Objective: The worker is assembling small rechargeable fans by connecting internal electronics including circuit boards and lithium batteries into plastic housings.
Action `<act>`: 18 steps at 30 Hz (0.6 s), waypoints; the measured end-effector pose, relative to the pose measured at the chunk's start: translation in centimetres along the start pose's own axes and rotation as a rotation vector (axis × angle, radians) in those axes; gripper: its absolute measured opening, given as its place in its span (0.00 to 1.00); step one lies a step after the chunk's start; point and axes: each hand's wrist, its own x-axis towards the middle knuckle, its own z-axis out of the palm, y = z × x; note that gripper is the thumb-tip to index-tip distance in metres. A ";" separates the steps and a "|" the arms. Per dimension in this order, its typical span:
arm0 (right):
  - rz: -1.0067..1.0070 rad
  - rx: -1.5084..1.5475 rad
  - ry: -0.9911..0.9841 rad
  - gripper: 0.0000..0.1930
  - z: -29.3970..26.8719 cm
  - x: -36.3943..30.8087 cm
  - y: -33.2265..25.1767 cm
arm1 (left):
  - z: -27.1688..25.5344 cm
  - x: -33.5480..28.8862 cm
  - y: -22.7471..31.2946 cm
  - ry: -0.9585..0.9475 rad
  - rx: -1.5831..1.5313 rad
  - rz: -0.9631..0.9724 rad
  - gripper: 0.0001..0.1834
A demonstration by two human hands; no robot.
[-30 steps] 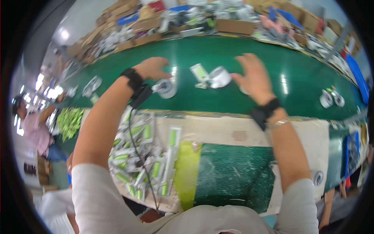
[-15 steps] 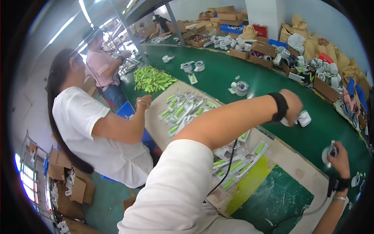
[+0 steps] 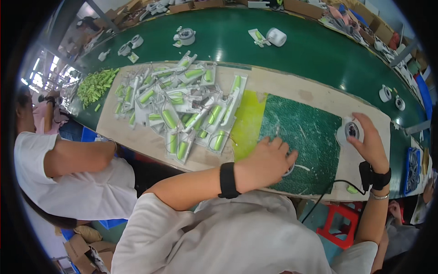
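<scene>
On the green mat, my left hand lies palm down with bent fingers over a mostly hidden part; only a curved edge shows below its fingers, and its kind cannot be told. My right hand grips a round white housing with a dark ringed opening, just beyond the mat's right edge. To the left of the mat lies a heap of white trays with green cylindrical cells and thin wires. Black bands circle both my wrists, and a cable hangs from the right one.
The green conveyor belt runs beyond the board and carries scattered white housings. Loose green cells are piled at the far left. A co-worker in a white shirt sits at my left. A red stool stands below the board.
My view has swung right and down. My left hand has come from over the belt back to the green mat. My right hand, still on the round housing, has moved in beside the mat.
</scene>
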 end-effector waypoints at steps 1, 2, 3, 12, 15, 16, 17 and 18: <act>-0.014 -0.016 0.081 0.24 -0.2 -0.1 -1.2 | -0.1 0.0 -0.2 0.060 -0.047 -0.031 0.24; -0.010 -0.018 0.077 0.24 -0.5 -0.4 -2.6 | -0.7 -0.3 -0.5 0.059 -0.053 -0.029 0.24; -0.046 0.013 0.091 0.23 -0.7 -1.0 -4.1 | -1.7 -0.7 -0.9 0.114 -0.156 -0.114 0.24; -0.161 0.249 -0.023 0.17 3.0 -2.4 -10.4 | -1.3 -1.3 -8.0 0.188 0.460 -0.630 0.13; -0.175 0.280 -0.007 0.16 3.6 -2.4 -10.4 | -0.4 -1.4 -7.9 0.295 0.368 -0.570 0.08; -0.171 0.319 -0.002 0.15 3.8 -2.6 -10.2 | -0.8 -1.5 -7.1 0.288 0.361 -0.555 0.08; -0.145 0.384 0.008 0.14 4.1 -2.7 -10.0 | -1.3 -1.7 -6.2 0.363 0.237 -0.531 0.08; -0.122 0.375 0.010 0.14 4.3 -2.9 -9.8 | -1.6 -1.7 -5.4 0.442 0.102 -0.504 0.09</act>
